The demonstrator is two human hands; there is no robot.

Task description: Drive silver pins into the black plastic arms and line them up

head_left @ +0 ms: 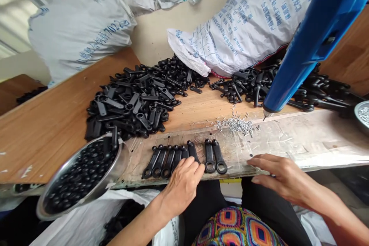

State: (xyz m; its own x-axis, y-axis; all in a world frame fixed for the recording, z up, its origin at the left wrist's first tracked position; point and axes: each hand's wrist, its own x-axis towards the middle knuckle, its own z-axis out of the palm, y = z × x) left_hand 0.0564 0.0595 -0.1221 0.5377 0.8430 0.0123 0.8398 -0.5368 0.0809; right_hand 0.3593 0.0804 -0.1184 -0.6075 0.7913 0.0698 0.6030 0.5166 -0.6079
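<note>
Several black plastic handle pieces [173, 158] lie side by side in a row at the near edge of the wooden table [52, 123]. My left hand [184, 180] rests on the right end of that row, fingers stretched over the pieces, holding nothing. Two more pieces [215, 157] lie just right of its fingertips. My right hand [276, 177] lies flat and open on the table edge further right, empty. A small heap of short metal pins [236, 125] sits beyond it.
A large pile of black pieces [138, 100] covers the table centre, a second pile [253, 82] lies at the right. A steel bowl [113, 175] of small black parts tilts at the near left. White sacks [253, 19] stand behind. A blue tool [314, 42] hangs at the right, tip down.
</note>
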